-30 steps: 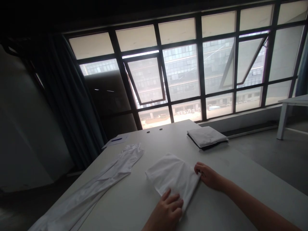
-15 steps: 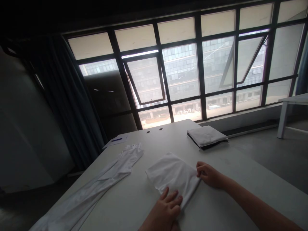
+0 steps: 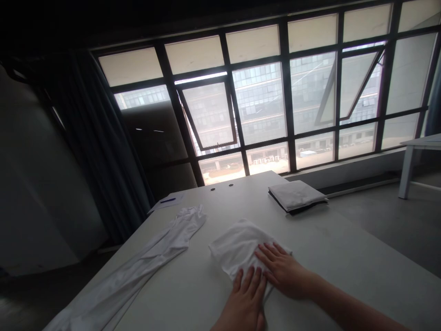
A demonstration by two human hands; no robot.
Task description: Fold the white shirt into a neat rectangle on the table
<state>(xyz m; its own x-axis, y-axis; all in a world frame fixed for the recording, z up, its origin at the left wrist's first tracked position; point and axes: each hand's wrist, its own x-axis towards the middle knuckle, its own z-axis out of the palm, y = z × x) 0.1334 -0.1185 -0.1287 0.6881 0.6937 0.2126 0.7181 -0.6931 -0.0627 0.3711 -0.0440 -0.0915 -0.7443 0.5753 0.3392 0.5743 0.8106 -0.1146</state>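
A folded white cloth, perhaps a garment [image 3: 234,243], lies on the white table [image 3: 193,294] in front of me. My left hand [image 3: 245,294] rests flat on its near edge, fingers stretched out. Beside it, my right hand [image 3: 287,271] also presses flat on the cloth, with its fingers spread over the right part. The fingertips of my left hand are close to my right thumb. Both palms cover the near right portion of the fabric, so that part is hidden.
A long white garment [image 3: 161,248] lies stretched along the table's left side. A folded stack of white and dark cloth [image 3: 298,195] sits at the back right. A pen [image 3: 167,200] lies on paper at the far left edge. Another table [image 3: 409,161] stands at the right.
My right hand has let go of the cloth's right corner and moved left to lie flat on top. My left hand has shifted slightly right and up, still on the cloth.
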